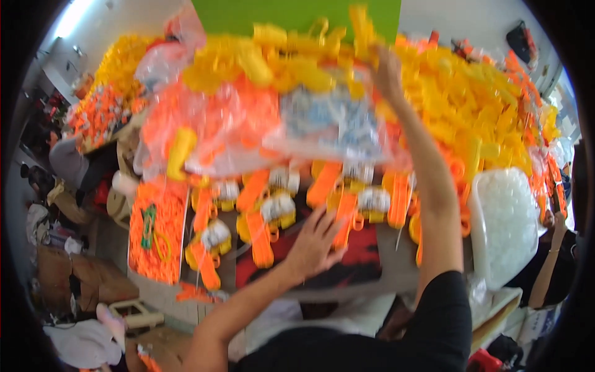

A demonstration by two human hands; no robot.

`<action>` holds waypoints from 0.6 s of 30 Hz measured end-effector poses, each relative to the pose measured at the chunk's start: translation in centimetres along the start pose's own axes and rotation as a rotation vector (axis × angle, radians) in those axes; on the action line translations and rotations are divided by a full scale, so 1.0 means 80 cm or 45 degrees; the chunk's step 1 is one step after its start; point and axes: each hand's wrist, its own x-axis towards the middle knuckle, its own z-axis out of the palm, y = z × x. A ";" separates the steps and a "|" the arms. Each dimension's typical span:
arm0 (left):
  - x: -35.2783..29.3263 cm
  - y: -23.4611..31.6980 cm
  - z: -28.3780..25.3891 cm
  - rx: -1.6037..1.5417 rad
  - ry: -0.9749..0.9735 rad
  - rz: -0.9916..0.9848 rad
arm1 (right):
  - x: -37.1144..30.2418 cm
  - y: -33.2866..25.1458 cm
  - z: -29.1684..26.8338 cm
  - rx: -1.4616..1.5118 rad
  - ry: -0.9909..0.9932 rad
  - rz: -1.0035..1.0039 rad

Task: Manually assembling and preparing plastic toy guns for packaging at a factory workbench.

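Note:
My left hand (314, 243) is open, its fingers spread beside a yellow-and-orange toy gun (349, 217) with a white cylinder; the fingertips are at its orange grip. Across the table my right arm stretches to the heap of yellow plastic parts (297, 62). There my right hand (388, 73) has its fingers closed round the lower end of an upright yellow plastic part (362, 30), slightly blurred. Several similar half-built toy guns (259, 230) lie in rows before me, orange grips toward me.
A tray of small orange parts (152, 229) stands at left, with a green-and-yellow item on top. Bags of orange parts (217, 118) and grey-blue parts (334, 121) lie behind the guns. At right are a yellow heap (465, 93) and a white tub of clear pieces (505, 223). A person's arm (550, 260) shows far right.

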 end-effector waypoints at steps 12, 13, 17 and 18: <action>-0.024 0.001 0.005 0.018 0.180 0.011 | -0.138 -0.261 -0.372 0.579 -0.754 0.781; -0.038 0.009 0.002 -0.021 0.176 -0.050 | -0.156 -0.263 -0.399 0.567 -0.763 0.868; -0.081 0.059 0.001 -0.063 0.156 -0.047 | -0.207 -0.267 -0.500 0.599 -0.628 1.143; -0.082 0.070 0.008 -0.063 0.162 0.009 | -0.213 -0.266 -0.514 0.624 -0.577 1.161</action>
